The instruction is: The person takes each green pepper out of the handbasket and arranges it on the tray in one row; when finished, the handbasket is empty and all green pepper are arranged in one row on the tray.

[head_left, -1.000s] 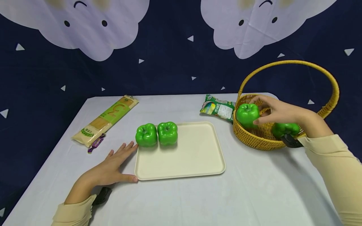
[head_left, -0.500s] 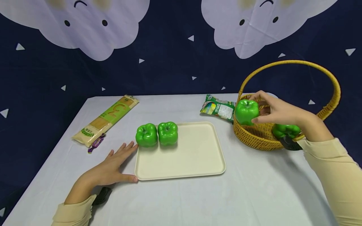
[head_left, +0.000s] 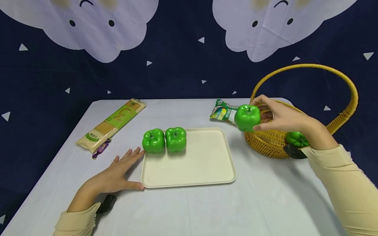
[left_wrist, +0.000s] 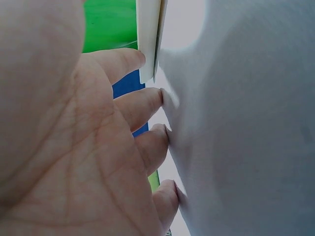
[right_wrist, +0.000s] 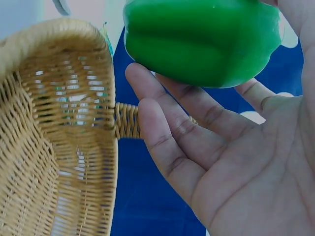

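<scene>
My right hand (head_left: 280, 114) holds a green bell pepper (head_left: 247, 118) between thumb and fingers, at the left rim of the wicker basket (head_left: 262, 146). In the right wrist view the pepper (right_wrist: 202, 42) hangs outside the basket wall (right_wrist: 74, 98). Inside the basket another green bell pepper (head_left: 296, 139) lies partly behind my wrist. Two more bell peppers, one left (head_left: 153, 141) and one right (head_left: 176, 139), sit side by side at the cream tray's (head_left: 203, 160) back left corner. My left hand (head_left: 115, 175) lies spread at the tray's left edge, index fingertip and thumb touching it.
A pack of noodles (head_left: 112, 124) lies at the back left with a small purple-wrapped candy (head_left: 101, 149) beside it. Behind the held pepper, a green snack bag (head_left: 224, 112) is partly covered. The basket's tall handle (head_left: 310, 66) arches over the right side.
My right hand has lifted the bell pepper out of the basket and carried it left past the rim, over the snack bag in view. The left hand has stayed in place.
</scene>
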Tool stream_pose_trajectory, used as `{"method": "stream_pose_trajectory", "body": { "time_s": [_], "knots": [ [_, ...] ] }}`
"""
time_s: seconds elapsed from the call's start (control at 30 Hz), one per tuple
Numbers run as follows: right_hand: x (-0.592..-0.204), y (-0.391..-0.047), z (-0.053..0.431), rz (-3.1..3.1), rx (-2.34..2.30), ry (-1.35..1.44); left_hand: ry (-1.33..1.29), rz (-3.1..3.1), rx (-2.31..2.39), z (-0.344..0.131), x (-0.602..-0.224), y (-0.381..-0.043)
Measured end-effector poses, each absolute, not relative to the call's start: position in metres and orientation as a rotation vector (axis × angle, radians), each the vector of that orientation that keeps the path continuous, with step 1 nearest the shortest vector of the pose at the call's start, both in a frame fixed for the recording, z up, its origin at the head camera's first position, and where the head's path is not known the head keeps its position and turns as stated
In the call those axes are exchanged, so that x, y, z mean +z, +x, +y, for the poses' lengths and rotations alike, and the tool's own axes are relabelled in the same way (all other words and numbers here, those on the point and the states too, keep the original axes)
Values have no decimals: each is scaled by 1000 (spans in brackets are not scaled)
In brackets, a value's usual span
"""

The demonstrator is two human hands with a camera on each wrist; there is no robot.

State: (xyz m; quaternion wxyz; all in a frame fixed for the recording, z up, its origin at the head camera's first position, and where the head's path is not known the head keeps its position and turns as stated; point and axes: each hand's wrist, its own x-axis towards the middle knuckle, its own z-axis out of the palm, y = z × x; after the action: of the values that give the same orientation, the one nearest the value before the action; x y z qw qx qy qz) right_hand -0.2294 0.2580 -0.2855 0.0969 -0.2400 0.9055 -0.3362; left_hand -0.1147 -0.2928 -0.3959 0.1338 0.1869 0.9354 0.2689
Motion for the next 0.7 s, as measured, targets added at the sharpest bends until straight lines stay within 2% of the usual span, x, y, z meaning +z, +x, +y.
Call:
{"method": "stream_pose_trajectory", "body": {
  "time_s": [0.7],
  "knots": [
    [-300,-236,223,2589,-970,-856,537,2708,786,-293,-396,-115]
  ]
}}
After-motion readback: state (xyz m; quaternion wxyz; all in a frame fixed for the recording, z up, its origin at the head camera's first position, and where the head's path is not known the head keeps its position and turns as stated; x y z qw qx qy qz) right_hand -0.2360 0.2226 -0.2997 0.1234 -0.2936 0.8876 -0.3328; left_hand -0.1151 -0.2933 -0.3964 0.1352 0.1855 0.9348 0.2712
